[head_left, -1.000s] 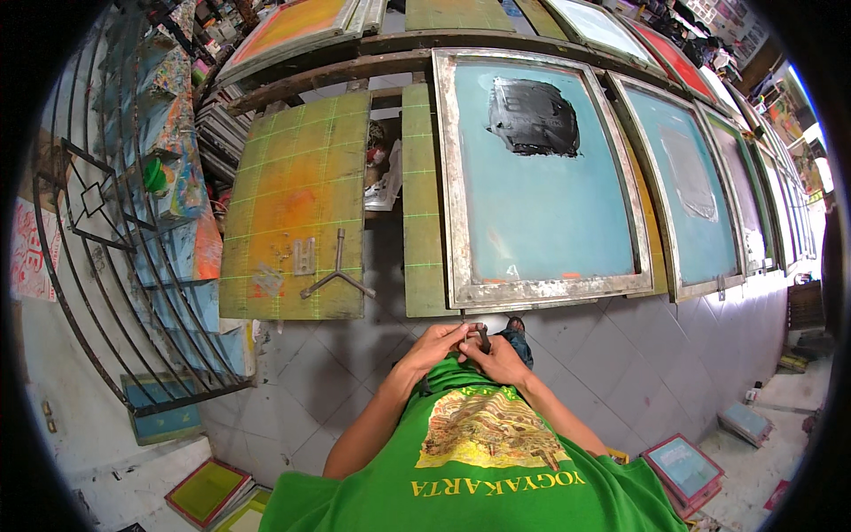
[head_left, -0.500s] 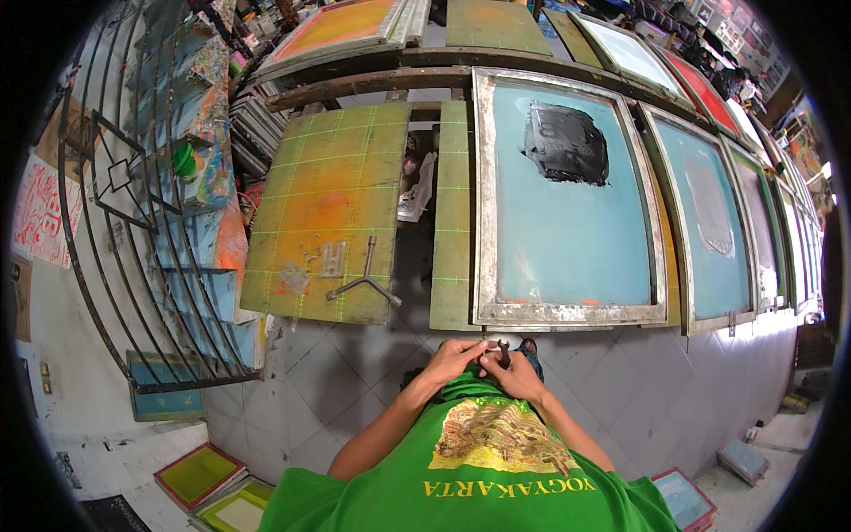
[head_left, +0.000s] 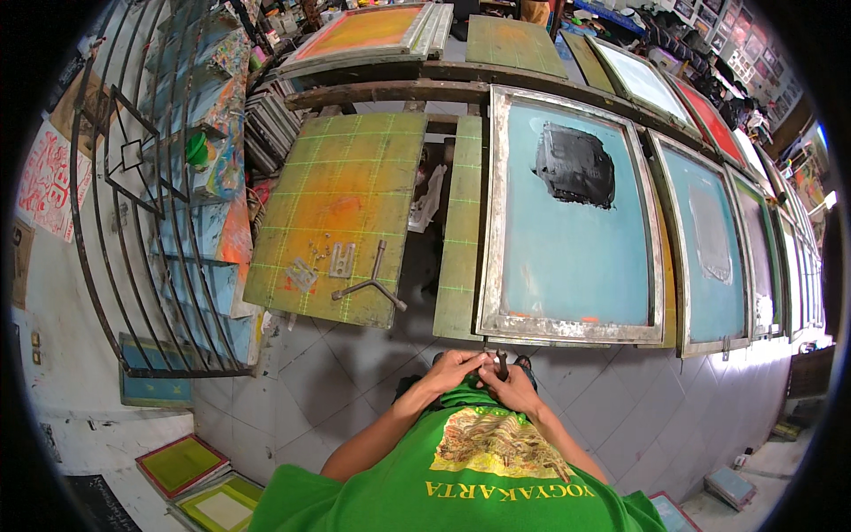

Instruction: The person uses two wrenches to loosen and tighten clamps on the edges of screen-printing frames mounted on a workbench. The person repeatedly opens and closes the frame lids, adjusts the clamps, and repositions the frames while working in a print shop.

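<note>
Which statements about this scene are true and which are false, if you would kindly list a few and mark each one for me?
1. The right hand holds a dark wrench. True.
2. The three-armed metal tool lies on the floor. False: it lies on the yellow-green board.
3. A black patch covers some of the upper part of the large blue screen. True.
4. The green container is to the right of that screen. False: it is at the left, beyond the yellow-green board.
5. The left hand is far from the right hand. False: the two hands are close together.
6. The person wears a green shirt. True.
</note>
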{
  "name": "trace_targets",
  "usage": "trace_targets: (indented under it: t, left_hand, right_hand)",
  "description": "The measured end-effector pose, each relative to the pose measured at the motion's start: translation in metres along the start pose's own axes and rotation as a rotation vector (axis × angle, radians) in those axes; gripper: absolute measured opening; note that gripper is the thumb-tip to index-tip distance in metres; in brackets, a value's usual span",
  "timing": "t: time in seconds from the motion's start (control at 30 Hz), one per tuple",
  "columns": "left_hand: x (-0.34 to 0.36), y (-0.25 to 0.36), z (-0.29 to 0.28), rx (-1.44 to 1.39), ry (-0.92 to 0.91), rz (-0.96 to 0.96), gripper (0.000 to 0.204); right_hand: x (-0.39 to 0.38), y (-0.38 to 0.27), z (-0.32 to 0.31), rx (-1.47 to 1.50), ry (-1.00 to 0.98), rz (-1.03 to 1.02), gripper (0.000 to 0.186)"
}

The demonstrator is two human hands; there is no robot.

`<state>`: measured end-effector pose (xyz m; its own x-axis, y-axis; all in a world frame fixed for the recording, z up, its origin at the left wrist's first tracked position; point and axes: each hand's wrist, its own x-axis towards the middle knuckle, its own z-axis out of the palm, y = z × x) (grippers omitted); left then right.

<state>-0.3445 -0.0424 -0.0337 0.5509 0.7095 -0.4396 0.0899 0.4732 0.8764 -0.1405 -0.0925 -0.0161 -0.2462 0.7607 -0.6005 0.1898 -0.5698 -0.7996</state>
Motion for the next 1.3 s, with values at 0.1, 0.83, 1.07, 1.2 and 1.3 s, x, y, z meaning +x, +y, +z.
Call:
trace_targets:
  t: [0.1,0.83,1.07,1.2,1.3]
  left_hand:
    - [0.003,-0.005,0.003,-0.204,-0.084,0.005,0.042]
    - [-0.003,-0.002,0.012,-0.146,-0.033,0.032,0.042]
    - [-0.028,0.032,0.000,-0.076,0.168,-0.137,0.038]
    - [-0.052,0.073,-0.071,0.158,0.436,-0.023,0.044]
    - [-0.076,0.147,-0.122,0.436,0.775,0.037,0.042]
  right_hand:
    - [-0.004,-0.012,0.000,-0.016,-0.001,0.013,0.039]
    - [-0.011,-0.014,-0.001,-0.119,0.090,-0.126,0.034]
    - [-0.011,-0.010,0.003,-0.186,0.142,-0.141,0.047]
    - [-0.023,-0.016,-0.007,-0.197,0.234,-0.154,0.050]
    - [-0.028,-0.010,-0.010,-0.205,0.320,-0.217,0.046]
